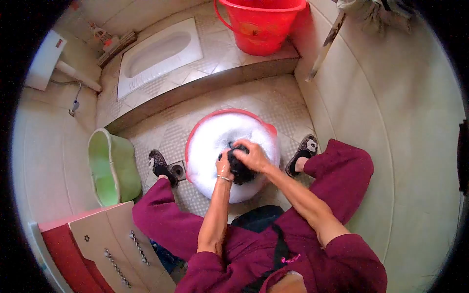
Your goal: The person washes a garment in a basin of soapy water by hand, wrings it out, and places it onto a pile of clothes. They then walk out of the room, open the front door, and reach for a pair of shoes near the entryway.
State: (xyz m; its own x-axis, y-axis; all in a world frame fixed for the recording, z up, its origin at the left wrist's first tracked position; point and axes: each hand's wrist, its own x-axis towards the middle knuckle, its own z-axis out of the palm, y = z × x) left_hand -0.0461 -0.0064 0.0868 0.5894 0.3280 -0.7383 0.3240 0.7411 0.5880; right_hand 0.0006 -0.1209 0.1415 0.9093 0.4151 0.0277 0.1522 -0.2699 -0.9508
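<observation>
Left grip, right grip, both clamped on crumpled black cloth, foam beneath (white, frothy), round red basin around.

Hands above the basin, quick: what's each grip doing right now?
Left hand: closed, holding the black cloth.
Right hand: closed, holding the same cloth.

Readable wording: none; no letter or number comes out clearly.
Red bucket: a small dark mark sits on its front, too blurred to read.
White wall box: a little red label shows near its upper corner, too small to make out.
Maroon top: a pink squiggle, illegible.
</observation>
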